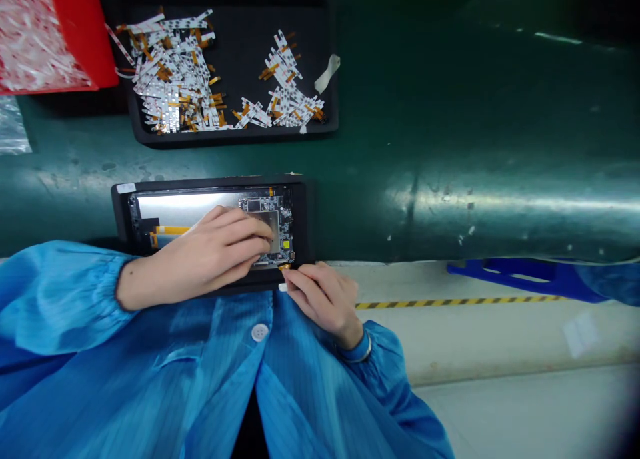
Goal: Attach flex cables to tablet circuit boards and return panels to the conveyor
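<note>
The circuit board (265, 205) lies in a black tray (210, 181) at the centre left of the frame, just beyond the person's blue smock (150, 385). The tray's long axis runs left to right, with a silver panel (185, 205) filling its left part and the board at its right end. A yellow ribbon (170, 230) runs from under the left hand (215, 255) toward the left of the tray. That hand lies directly over the board, open but with its fingers (255, 235) close together and extended, their tips on a grey metal shield (276, 229). It has hold of nothing that shows (pressing or only resting, I cannot tell). The right hand (323, 302) is farther out, at the board's lower right corner by the tray's near edge. Its thumb and forefinger are pinched on an orange tab (285, 267), with the other fingers curled loosely. A white scrap (283, 287) lies just below the pinch. Above, a second black tray (240, 19) holds two heaps of flex strips (170, 72), and a red bin (85, 39) sits at the upper left. Both trays rest on a dark green bench (450, 125).
</note>
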A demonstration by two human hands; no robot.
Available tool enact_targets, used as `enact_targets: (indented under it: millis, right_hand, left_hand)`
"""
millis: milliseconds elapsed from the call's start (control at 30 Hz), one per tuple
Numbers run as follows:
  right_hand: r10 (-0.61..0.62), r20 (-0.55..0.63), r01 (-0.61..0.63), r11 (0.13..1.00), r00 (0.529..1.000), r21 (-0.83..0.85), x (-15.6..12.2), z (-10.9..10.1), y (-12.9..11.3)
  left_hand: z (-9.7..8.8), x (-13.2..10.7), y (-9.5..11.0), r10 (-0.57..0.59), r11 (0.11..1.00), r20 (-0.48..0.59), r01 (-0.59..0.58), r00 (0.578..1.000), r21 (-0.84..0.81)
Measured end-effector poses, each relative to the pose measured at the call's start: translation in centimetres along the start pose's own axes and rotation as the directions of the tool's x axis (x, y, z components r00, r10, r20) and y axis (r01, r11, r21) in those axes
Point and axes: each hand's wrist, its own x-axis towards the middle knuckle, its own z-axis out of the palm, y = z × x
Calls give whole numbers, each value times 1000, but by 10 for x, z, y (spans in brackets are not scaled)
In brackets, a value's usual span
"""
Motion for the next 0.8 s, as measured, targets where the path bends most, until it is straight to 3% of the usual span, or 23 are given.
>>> enact_targets:
  millis: [333,600,800]
  right_hand:
    - [50,63,-48,999,997,-22,4,0,-4]
    - [-6,135,11,999,991,-38,9,-5,-1]
    - [49,115,-46,999,992,-28,9,-3,-3]
  left_hand:
    - [3,-4,-3,108,992,2,-108,994,67]
    - [4,-4,-4,112,990,-8,-111,994,87]
    - [8,-5,-5,108,990,-14,-106,994,91]
